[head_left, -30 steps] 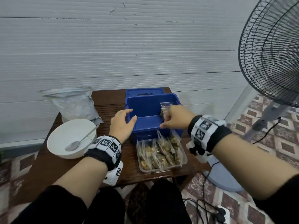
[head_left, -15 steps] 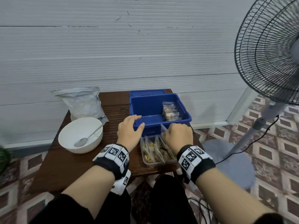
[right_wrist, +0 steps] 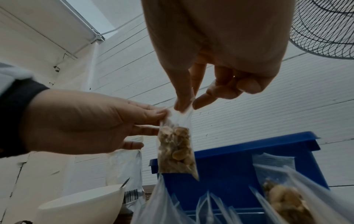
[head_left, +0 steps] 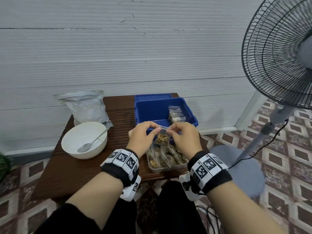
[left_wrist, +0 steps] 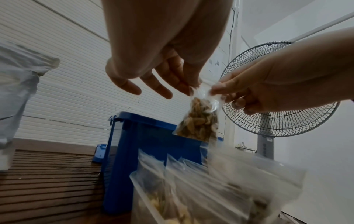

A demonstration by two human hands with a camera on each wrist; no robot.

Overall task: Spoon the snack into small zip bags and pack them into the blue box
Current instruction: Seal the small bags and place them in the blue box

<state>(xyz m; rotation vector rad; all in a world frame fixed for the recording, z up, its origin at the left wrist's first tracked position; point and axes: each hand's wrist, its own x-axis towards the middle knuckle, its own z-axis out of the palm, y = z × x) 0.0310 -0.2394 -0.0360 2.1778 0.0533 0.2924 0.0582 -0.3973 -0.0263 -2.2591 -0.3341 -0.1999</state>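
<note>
A small clear zip bag (head_left: 163, 138) (left_wrist: 199, 121) (right_wrist: 176, 150) filled with tan snack pieces hangs in the air just in front of the blue box (head_left: 192, 116). My left hand (head_left: 143, 135) pinches its top left corner and my right hand (head_left: 182, 135) pinches the top right corner. Two filled bags (head_left: 175, 114) lie inside the blue box at its right side. Under my hands a clear tray (head_left: 162, 168) holds several more filled zip bags (head_left: 167, 157) (right_wrist: 283, 198).
A white bowl (head_left: 84, 140) with a metal spoon (head_left: 91, 143) sits left on the dark wooden table (head_left: 84, 174). A grey pouch (head_left: 86, 107) stands behind it. The box's blue lid (head_left: 152, 96) lies behind the box. A standing fan (head_left: 276, 56) is at the right.
My right hand drew back from the blue box to the tray and lifted out a filled bag. My left hand left the box's rim and now pinches the bag's other corner.
</note>
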